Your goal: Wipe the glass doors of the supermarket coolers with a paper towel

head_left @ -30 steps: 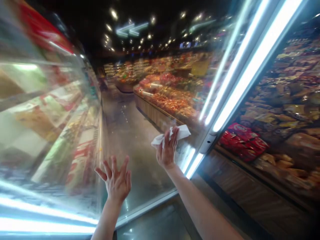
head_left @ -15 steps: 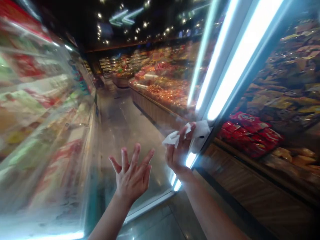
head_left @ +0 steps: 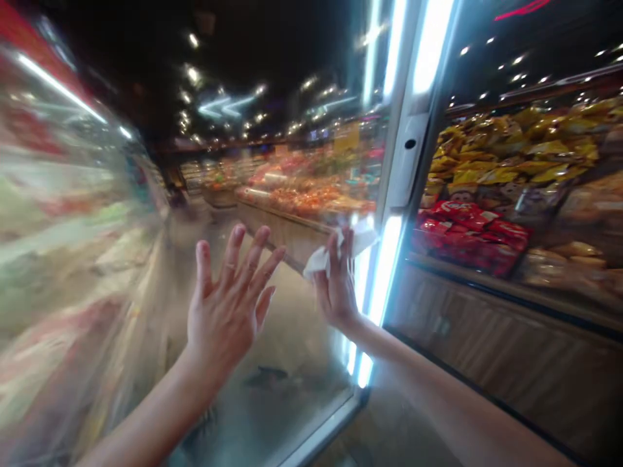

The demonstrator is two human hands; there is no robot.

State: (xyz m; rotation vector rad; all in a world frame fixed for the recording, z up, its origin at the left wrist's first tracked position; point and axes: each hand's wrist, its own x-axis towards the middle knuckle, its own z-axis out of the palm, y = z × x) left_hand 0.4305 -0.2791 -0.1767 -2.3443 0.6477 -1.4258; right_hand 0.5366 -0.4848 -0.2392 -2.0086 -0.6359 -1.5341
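In the head view a glass door with a metal frame stands in front of me, lit by bright light strips along its right edge. My left hand is raised before the glass with its fingers spread, holding nothing. To its right, my right hand grips a crumpled white tissue close to the lit edge. Part of the tissue shows above the fingers. Whether either hand touches the glass I cannot tell. A white handle-like piece with a dark spot sits on the door frame above my right hand.
Blurred refrigerated shelves with packed goods run along the left. On the right, red packets and yellow bags lie on a wood-panelled display. An aisle floor shows through the glass.
The view has tilted and shifted, so the door edge looks more upright and its white piece sits higher. My left hand moved left and up in view; my right hand keeps the tissue.
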